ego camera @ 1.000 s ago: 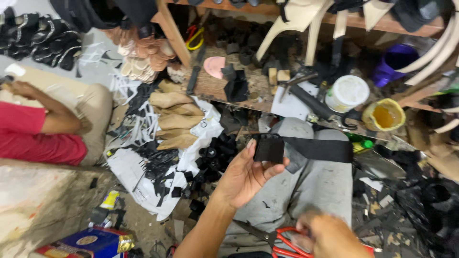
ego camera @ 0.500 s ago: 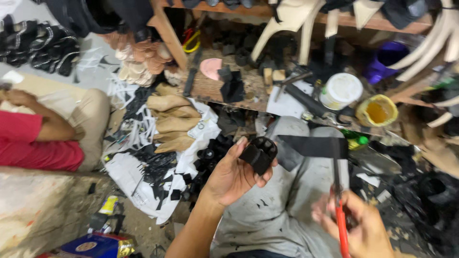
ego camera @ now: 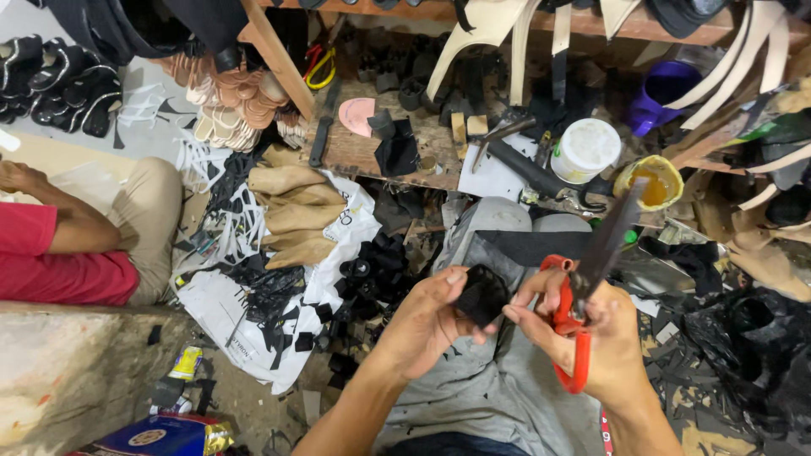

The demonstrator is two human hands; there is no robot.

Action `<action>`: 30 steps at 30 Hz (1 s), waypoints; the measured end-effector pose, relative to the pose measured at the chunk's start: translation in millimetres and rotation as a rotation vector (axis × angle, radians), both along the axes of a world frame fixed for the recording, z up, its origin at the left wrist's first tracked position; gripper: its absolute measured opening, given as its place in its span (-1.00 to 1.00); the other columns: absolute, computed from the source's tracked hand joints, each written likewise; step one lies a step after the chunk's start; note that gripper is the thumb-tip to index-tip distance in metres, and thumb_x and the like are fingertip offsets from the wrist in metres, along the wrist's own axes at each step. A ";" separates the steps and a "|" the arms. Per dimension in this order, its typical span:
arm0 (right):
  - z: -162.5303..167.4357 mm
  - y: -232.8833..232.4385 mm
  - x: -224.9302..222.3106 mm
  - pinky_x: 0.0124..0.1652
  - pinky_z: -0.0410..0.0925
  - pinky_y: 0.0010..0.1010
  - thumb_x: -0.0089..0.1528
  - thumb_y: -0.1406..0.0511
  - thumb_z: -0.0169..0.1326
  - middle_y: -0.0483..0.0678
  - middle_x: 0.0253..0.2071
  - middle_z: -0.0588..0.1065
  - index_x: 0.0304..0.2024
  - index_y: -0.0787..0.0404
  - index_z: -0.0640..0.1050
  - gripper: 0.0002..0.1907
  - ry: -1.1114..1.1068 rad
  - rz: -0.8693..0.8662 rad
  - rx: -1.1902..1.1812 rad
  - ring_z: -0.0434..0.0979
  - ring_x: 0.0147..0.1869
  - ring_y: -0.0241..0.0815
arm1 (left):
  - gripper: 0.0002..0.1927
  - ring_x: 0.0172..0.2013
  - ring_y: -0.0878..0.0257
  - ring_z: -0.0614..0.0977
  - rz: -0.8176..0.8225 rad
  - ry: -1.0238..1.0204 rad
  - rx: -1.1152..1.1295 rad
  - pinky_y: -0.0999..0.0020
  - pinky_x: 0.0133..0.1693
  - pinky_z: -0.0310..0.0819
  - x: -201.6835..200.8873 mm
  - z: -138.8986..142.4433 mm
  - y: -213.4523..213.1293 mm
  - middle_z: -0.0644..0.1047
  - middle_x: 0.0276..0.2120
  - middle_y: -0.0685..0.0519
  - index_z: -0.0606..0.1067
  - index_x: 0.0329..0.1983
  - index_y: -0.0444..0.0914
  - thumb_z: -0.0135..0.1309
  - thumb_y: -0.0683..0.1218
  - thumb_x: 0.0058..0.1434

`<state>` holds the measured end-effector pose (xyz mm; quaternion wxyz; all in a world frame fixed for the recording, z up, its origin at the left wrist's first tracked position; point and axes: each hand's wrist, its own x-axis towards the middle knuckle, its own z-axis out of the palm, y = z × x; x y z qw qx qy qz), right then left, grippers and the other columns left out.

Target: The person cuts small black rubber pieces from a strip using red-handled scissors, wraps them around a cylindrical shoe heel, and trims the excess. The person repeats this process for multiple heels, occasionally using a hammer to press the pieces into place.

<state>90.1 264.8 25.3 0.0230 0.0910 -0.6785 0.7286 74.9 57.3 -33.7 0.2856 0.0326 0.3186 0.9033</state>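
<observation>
My left hand (ego camera: 427, 325) grips a small black piece of material (ego camera: 482, 295) in front of my lap. My right hand (ego camera: 601, 338) holds red-handled scissors (ego camera: 581, 295), blades pointing up and to the right, and its fingertips also touch the black piece. A long black strip (ego camera: 541, 245) lies across my grey-trousered knee (ego camera: 498, 221) just beyond the hands.
A seated person in a red shirt (ego camera: 59, 253) is at the left. Tan shoe lasts (ego camera: 291, 215) and black scraps (ego camera: 372, 270) lie on white sheets. A wooden bench (ego camera: 372, 156) holds a white tub (ego camera: 585, 150), a yellow glue pot (ego camera: 650, 181) and tools.
My right hand lifted the scissors from low at the right up to the black piece. My left hand drew the piece closer, and both hands now meet on it.
</observation>
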 end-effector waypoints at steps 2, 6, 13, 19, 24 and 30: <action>-5.4 -2.3 1.1 -0.30 0.36 -0.56 0.07 0.59 0.25 -0.01 -0.32 0.54 -0.36 0.22 0.36 -0.66 -0.071 -0.107 0.103 0.47 -0.28 -0.38 | -0.53 -0.25 0.17 0.65 0.086 0.038 -0.050 0.29 -0.22 0.60 0.4 -1.3 7.2 0.58 -0.16 -0.09 0.36 0.19 -0.43 0.05 0.05 0.47; -11.9 -6.3 1.0 -0.44 0.29 -0.58 0.08 0.59 0.23 0.02 -0.27 0.56 -0.36 0.22 0.35 -0.68 -0.104 -0.260 0.098 0.41 -0.41 -0.41 | -0.57 -0.16 0.16 0.65 0.174 0.052 -0.019 0.23 -0.17 0.60 -0.7 -2.4 13.6 0.57 -0.06 -0.08 0.34 0.19 -0.38 0.05 0.00 0.43; -19.8 -11.6 -2.8 -0.60 0.27 -0.54 0.11 0.51 0.19 -0.03 -0.36 0.56 -0.36 0.20 0.34 -0.73 -0.209 -0.336 0.060 0.42 -0.59 -0.37 | -0.53 0.04 0.14 0.60 0.259 0.155 -0.053 0.09 -0.01 0.60 0.7 -3.7 12.1 0.51 0.06 -0.06 0.31 0.25 -0.32 0.11 -0.04 0.37; -20.6 7.8 -1.4 -0.47 0.36 -0.27 0.17 0.12 0.24 0.15 -0.56 0.47 -0.31 0.26 0.42 -0.63 -0.393 0.000 0.676 0.48 -0.53 -0.09 | -0.39 -0.02 0.05 0.65 0.306 0.161 0.100 0.13 0.00 0.58 -10.1 1.6 -9.1 0.56 0.00 -0.12 0.27 0.27 -0.33 0.11 0.15 0.38; -12.8 4.6 4.9 -0.39 0.38 -0.12 -0.05 -0.11 0.29 0.11 -0.34 0.54 -0.01 0.20 0.47 -0.26 -0.158 0.043 1.008 0.55 -0.41 0.13 | -0.42 -0.05 0.11 0.64 0.338 0.150 -0.011 0.13 -0.02 0.57 -11.0 8.7 -16.1 0.56 -0.02 -0.11 0.29 0.30 -0.38 0.11 0.09 0.41; -2.8 -3.7 -3.7 -0.38 0.38 -0.09 -0.13 -0.16 0.33 0.17 -0.42 0.54 -0.07 0.25 0.49 -0.19 -0.014 0.005 1.117 0.57 -0.37 0.19 | -0.49 -0.02 0.16 0.62 0.341 0.190 -0.055 0.08 0.00 0.57 -10.2 11.5 -12.4 0.56 0.01 -0.09 0.29 0.28 -0.36 0.09 0.01 0.41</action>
